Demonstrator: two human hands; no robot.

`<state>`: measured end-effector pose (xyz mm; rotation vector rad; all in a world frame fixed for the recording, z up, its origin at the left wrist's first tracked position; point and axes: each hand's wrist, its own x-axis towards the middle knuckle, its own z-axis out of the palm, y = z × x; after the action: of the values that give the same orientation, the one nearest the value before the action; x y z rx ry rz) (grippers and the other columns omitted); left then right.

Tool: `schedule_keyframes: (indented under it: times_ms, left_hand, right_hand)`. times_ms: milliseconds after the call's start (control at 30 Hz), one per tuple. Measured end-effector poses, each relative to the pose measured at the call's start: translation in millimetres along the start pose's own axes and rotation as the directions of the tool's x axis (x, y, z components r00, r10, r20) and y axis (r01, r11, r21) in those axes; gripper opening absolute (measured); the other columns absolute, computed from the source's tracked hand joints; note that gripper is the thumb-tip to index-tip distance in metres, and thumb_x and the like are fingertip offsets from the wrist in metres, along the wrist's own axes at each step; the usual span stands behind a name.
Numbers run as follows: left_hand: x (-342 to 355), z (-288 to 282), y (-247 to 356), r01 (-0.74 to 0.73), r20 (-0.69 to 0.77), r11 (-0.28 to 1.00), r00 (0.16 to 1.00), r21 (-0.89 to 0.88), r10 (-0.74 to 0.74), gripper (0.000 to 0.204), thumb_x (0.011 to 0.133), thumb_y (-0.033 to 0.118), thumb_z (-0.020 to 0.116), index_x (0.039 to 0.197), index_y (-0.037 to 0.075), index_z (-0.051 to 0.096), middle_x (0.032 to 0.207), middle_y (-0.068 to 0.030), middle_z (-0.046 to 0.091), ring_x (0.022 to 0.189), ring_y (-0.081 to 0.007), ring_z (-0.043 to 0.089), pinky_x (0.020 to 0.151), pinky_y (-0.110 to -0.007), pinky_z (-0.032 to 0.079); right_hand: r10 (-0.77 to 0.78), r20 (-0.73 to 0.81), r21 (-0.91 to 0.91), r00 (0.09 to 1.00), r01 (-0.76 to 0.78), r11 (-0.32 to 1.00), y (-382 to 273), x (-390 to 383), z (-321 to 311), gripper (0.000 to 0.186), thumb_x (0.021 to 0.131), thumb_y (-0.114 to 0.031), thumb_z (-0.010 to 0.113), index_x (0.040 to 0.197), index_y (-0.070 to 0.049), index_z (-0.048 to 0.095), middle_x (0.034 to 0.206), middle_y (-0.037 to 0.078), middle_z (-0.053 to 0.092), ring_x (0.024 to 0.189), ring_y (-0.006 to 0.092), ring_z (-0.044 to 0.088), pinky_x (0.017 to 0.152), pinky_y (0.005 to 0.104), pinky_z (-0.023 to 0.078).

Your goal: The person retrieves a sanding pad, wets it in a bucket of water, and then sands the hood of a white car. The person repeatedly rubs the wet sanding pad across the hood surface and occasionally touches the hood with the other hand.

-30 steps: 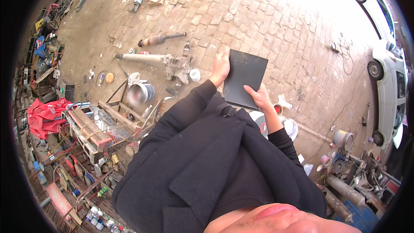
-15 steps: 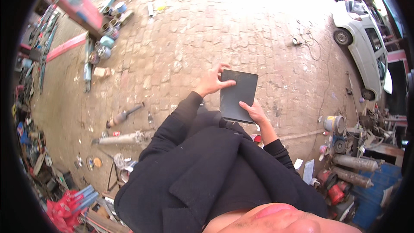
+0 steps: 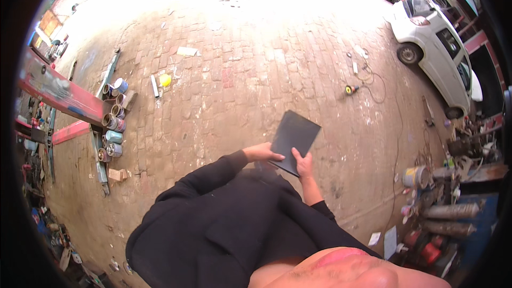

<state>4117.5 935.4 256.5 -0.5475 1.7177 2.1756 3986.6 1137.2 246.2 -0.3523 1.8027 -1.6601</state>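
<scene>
I hold a dark grey, thin rectangular stack of sheets or boards (image 3: 296,133) out in front of me, tilted slightly. My left hand (image 3: 260,151) grips its lower left part, with the thumb on the top face. My right hand (image 3: 304,164) grips the lower right part, also with its thumb on top. Most of the other fingers are hidden underneath. Below the stack is the worn brick-paved floor (image 3: 240,96).
Paint cans (image 3: 113,121) line a steel rail beside a red post (image 3: 64,88) at left. A corded yellow tool (image 3: 351,89) lies ahead right. White cars (image 3: 432,58) stand at right, with metal cylinders (image 3: 448,211) and clutter nearer. A yellow object (image 3: 165,80) lies ahead left.
My view has swung toward the open floor and cars. My left hand has shifted from the upper left of the dark stack to its lower left, and the stack now tilts clockwise.
</scene>
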Motion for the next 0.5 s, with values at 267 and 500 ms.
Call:
schedule_keyframes:
  times_ms: [267, 500]
  left_hand:
    - [75.1, -126.8, 164.5, -0.143, -0.090, 0.974, 0.988, -0.173, 0.129, 0.061, 0.100, 0.026, 0.082, 0.150, -0.001, 0.061, 0.144, -0.0101, 0.069, 0.129, -0.0185, 0.064, 0.112, -0.036, 0.051]
    - [236.6, -242.8, 261.6, -0.238, -0.295, 0.948, 0.940, -0.209, 0.171, 0.073, 0.098, 0.032, 0.083, 0.155, -0.003, 0.054, 0.145, -0.0133, 0.068, 0.130, -0.0198, 0.064, 0.113, -0.037, 0.050]
  right_hand:
    - [0.270, 0.405, 0.268, 0.874, -0.395, 0.879, -111.2, 242.9, 46.3, 0.043, 0.108, -0.030, 0.070, 0.137, 0.001, 0.067, 0.122, 0.011, 0.075, 0.106, 0.0238, 0.073, 0.094, 0.0383, 0.059]
    - [0.299, 0.335, 0.211, 0.894, -0.380, 0.901, -165.9, 475.5, 43.1, 0.042, 0.106, -0.024, 0.073, 0.138, 0.002, 0.065, 0.127, 0.012, 0.073, 0.110, 0.0228, 0.072, 0.095, 0.0378, 0.059]
